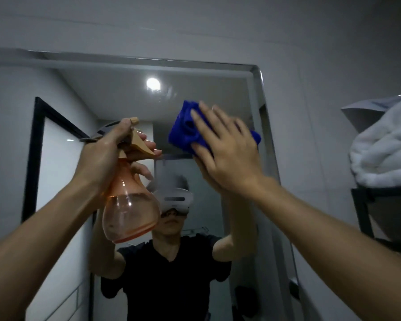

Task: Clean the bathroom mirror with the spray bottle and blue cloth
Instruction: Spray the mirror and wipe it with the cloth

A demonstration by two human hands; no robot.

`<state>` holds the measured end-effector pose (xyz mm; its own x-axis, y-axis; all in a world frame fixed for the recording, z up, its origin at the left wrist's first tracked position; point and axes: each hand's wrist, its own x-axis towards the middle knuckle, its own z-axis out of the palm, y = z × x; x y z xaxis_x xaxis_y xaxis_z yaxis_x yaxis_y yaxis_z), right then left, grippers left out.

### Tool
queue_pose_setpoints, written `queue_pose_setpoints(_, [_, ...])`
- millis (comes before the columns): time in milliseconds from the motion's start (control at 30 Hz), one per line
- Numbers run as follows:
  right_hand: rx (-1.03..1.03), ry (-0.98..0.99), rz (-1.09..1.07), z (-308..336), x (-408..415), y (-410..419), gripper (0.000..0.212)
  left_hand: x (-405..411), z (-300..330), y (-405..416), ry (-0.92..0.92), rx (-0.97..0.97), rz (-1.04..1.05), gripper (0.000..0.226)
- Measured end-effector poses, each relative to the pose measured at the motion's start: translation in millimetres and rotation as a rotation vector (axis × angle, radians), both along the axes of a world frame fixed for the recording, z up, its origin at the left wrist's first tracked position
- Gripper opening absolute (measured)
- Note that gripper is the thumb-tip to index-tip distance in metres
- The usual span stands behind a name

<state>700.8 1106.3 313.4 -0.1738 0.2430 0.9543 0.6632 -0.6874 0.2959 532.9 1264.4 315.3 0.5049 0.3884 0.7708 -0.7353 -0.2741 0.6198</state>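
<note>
The bathroom mirror (116, 89) fills the wall ahead, its bevelled right edge running down past my right hand. My right hand (227, 149) lies flat with fingers spread, pressing a bunched blue cloth (185, 128) against the upper right part of the glass. My left hand (102, 158) grips the neck of a clear orange spray bottle (130, 214), fingers on the trigger, nozzle pointing at the mirror. The bottle holds a little liquid and hangs in front of the glass, left of the cloth. A person in a black shirt shows in the reflection.
A white towel (384, 149) is piled on a black metal rack (366, 218) against the wall at the right, close to my right forearm. In the reflection, a black-framed door (36, 158) stands at the left and a round ceiling light (153, 84) glares at the top.
</note>
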Motion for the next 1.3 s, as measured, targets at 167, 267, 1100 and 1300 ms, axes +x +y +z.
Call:
queue_pose_setpoints(167, [0.071,0.027,-0.040,-30,44,-49,0.059,-1,0,3,-0.008,-0.008,-0.020,0.039])
queue_pose_setpoints(267, [0.270,0.166,0.034,12,54,-59,0.060,0,0,4,-0.025,-0.025,-0.041,0.037])
queue_pose_setpoints(1100, [0.299,0.178,-0.071,-20,-18,39,0.058,-99,-6,73,0.120,-0.071,0.013,0.047])
queue_pose_setpoints(1300, [0.364,0.182,-0.116,-2,-21,57,0.057,-117,-18,91,0.098,-0.027,0.127,0.040])
